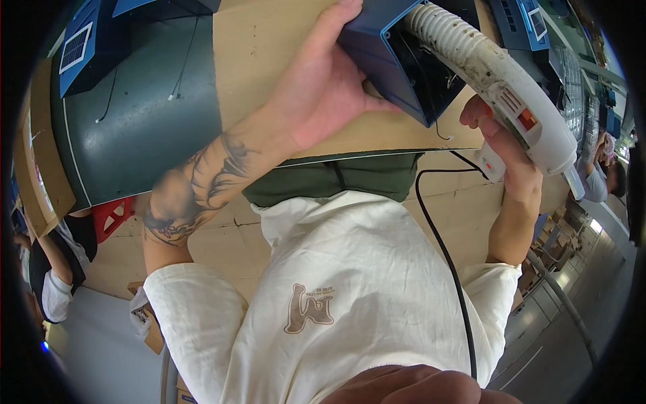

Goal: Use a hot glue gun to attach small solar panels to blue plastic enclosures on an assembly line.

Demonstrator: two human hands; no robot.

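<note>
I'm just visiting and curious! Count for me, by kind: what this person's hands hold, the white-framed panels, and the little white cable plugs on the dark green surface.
Blue housing in the left hand: 1
White tool in the right hand: 1
White-framed panels: 2
White cable plugs: 2
Total: 6

The left fingers (331, 23) grip a blue housing (377, 57), its open side facing the right fingers (475, 111), which wrap the handle of a white corded tool (501, 77). Its ribbed end reaches the housing's opening, above the right fingers. Beneath the left fingers, a tan sheet (259, 54) covers part of the desk (158, 67); well left of them sits a blue box (96, 50).
</note>
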